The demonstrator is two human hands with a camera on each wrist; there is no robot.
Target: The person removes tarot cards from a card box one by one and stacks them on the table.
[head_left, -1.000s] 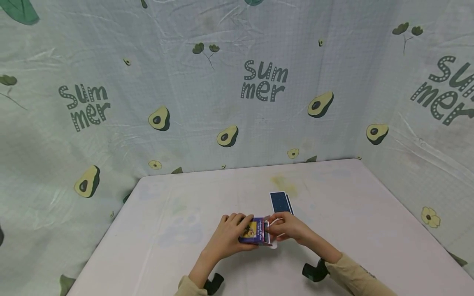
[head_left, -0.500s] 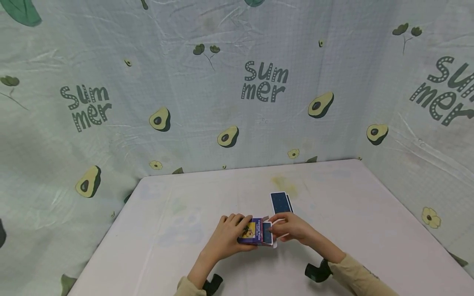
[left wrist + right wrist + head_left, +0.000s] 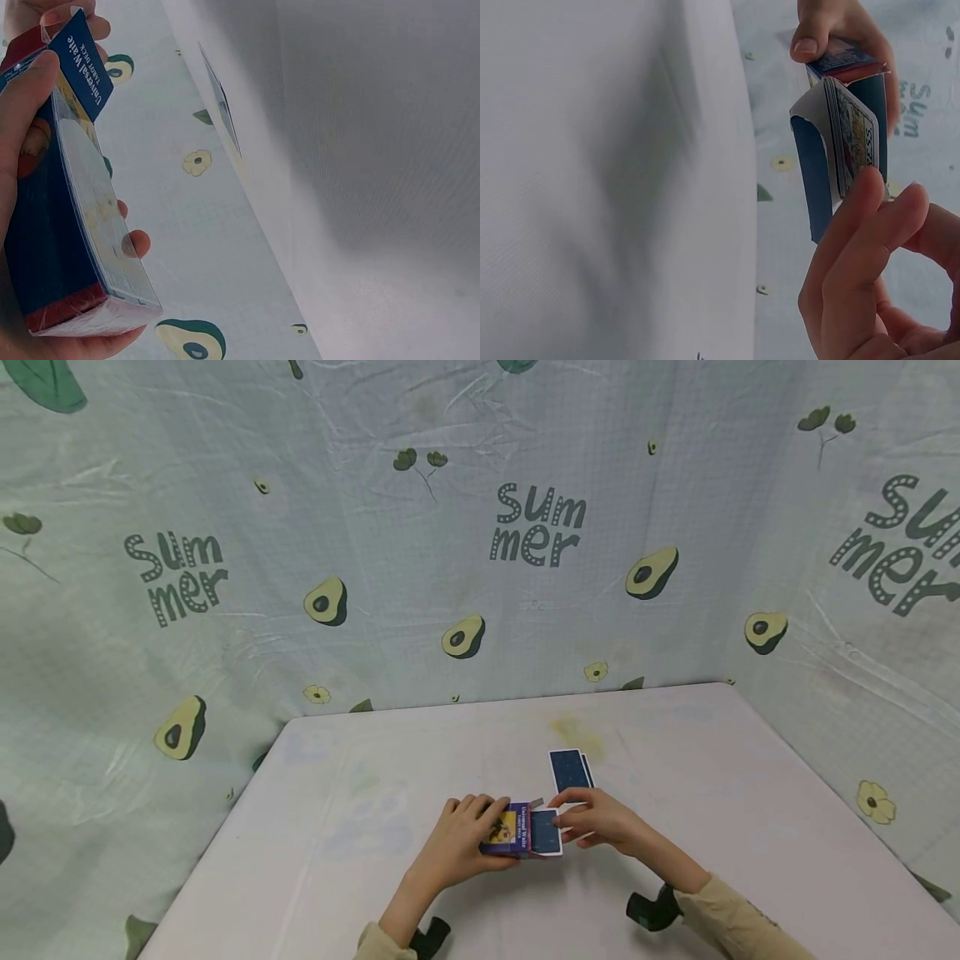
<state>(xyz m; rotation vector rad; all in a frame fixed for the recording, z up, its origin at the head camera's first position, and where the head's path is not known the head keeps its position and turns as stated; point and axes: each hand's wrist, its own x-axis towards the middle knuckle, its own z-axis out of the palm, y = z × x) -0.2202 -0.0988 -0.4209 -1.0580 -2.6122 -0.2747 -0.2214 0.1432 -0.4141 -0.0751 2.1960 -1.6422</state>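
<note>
My left hand (image 3: pixel 465 837) grips a purple-blue tarot card box (image 3: pixel 501 832) sideways above the table, its thumb and fingers round the two faces. The box's lettering reads "Universal Waite Tarot Deck" on the open flap (image 3: pixel 84 67) in the left wrist view. A stack of tarot cards (image 3: pixel 546 833) with dark blue backs sticks partly out of the box's right end. With its fingertips, my right hand (image 3: pixel 600 822) pinches the outer end of this stack. In the right wrist view the stack's card faces (image 3: pixel 859 139) show beside the long blue flap (image 3: pixel 812 176).
Behind my right hand, dark blue-backed cards (image 3: pixel 570 771) lie overlapped on the white table (image 3: pixel 420 752). A cloth printed with avocados and lettering (image 3: pixel 375 543) hangs behind and beside it. Black wrist-worn devices (image 3: pixel 654 908) sit near both sleeves.
My right hand has moved slightly right, and the tarot cards have slid further out of the box. The left hand with the box stays nearly still.
</note>
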